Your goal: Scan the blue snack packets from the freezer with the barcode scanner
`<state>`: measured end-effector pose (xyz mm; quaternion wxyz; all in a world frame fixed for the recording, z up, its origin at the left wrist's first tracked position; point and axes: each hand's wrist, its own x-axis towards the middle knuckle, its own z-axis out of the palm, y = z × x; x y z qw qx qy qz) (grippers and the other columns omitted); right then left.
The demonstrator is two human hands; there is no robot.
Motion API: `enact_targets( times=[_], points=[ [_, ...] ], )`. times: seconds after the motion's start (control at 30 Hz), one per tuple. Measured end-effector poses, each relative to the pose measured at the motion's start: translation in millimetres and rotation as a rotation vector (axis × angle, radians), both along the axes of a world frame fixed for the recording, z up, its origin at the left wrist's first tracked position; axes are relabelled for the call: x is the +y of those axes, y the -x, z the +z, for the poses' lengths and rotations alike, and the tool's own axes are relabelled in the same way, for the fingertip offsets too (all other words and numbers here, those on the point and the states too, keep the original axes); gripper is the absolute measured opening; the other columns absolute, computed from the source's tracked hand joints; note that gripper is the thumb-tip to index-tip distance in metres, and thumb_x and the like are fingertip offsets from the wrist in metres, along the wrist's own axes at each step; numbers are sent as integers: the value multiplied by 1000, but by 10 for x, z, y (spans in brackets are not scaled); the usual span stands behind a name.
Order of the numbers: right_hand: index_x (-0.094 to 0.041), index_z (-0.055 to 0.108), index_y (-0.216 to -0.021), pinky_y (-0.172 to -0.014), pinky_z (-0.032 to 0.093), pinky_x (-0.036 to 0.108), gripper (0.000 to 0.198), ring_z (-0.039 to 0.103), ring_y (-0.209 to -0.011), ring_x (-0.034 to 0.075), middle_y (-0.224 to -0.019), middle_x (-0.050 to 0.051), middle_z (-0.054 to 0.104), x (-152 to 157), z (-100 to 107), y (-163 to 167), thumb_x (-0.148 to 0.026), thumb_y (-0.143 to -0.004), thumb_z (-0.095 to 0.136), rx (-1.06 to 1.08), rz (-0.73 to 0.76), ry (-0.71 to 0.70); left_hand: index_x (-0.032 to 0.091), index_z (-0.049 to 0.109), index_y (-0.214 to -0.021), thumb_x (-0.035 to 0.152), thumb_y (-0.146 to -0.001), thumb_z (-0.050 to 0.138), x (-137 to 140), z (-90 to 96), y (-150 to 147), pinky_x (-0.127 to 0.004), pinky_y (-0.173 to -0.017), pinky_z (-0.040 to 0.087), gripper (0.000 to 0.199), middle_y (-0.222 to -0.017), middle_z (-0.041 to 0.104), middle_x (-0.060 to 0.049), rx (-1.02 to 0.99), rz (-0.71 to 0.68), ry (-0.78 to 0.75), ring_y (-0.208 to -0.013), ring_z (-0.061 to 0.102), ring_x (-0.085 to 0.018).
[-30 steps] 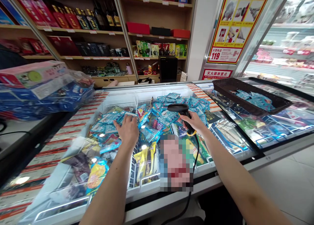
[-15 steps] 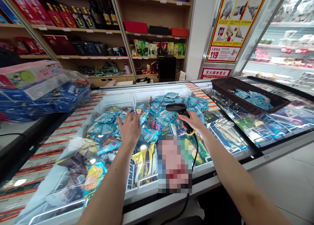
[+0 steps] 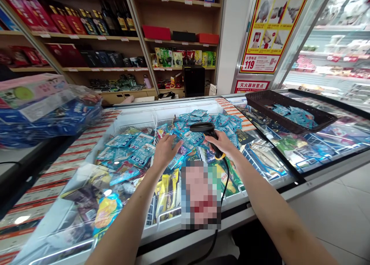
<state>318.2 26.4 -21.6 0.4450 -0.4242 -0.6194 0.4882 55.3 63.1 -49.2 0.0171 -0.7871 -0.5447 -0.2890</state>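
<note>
My right hand (image 3: pixel 222 143) is wrapped round the handle of a black barcode scanner (image 3: pixel 202 127), its head pointing left over a spread of small blue packets (image 3: pixel 199 113). A black cord (image 3: pixel 226 176) hangs from the scanner's handle. To the left, my left hand (image 3: pixel 165 152) reaches over the packets with its thumb held apart from the fingers. Its fingertips are partly hidden, and whether they touch a packet I cannot tell. More blue packets (image 3: pixel 142 154) lie left of this hand, on the glass-topped freezer (image 3: pixel 135 116).
A dark brown basket (image 3: pixel 323 122) with several blue packets stands at the right. Plastic-wrapped boxes (image 3: pixel 43 110) are stacked at the left. Price strips (image 3: pixel 62 168) run along the freezer's left side. A pixelated patch covers the front. Stocked shelves (image 3: pixel 95 37) stand behind.
My left hand has moved right, closer to the scanner, exposing more blue packets at the left. The scanner stays in my right hand. The view has shifted slightly.
</note>
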Motion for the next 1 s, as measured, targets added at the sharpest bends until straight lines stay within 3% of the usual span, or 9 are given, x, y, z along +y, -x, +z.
enact_targets(
  times=[0.2,0.37,0.57,0.73,1.0],
  points=[
    [-19,56,-90,-42,45,24,34,56,-48,11,-86,5,70,12,-13,-2,-52,-80,60,-27,-13,-8,19,61,-120,73,-76,46,83,32,-331,-46,-98,37,71,-119,60,-13,64,129,110,-118,48,-34],
    [-19,56,-91,-41,45,24,36,57,-48,11,-89,6,70,50,-53,-10,-52,-80,60,-17,-3,-23,23,58,-124,73,-72,51,68,-5,-486,-50,-101,33,72,-125,57,-13,54,182,86,-122,42,-37],
    [-19,56,-92,-41,45,23,36,56,-48,10,-89,6,70,59,-56,-23,-53,-79,59,-14,-12,-12,19,51,-127,67,-66,64,143,-68,-398,-49,-98,34,78,-120,58,-16,-89,143,88,-118,47,-37],
    [-19,55,-90,-41,44,23,35,56,-47,10,-87,6,70,22,1,-16,-53,-79,59,-43,-9,-16,16,45,-128,53,-60,74,221,-113,-271,-44,-92,41,83,-114,58,-14,-316,76,149,-108,55,-30],
    [-19,55,-92,-40,45,24,36,56,-47,11,-85,7,70,8,6,-13,-52,-79,61,-16,17,-25,17,48,-124,43,-64,72,141,-112,-133,-40,-89,45,70,-102,61,-8,-576,-7,267,-102,59,-25]
  ],
)
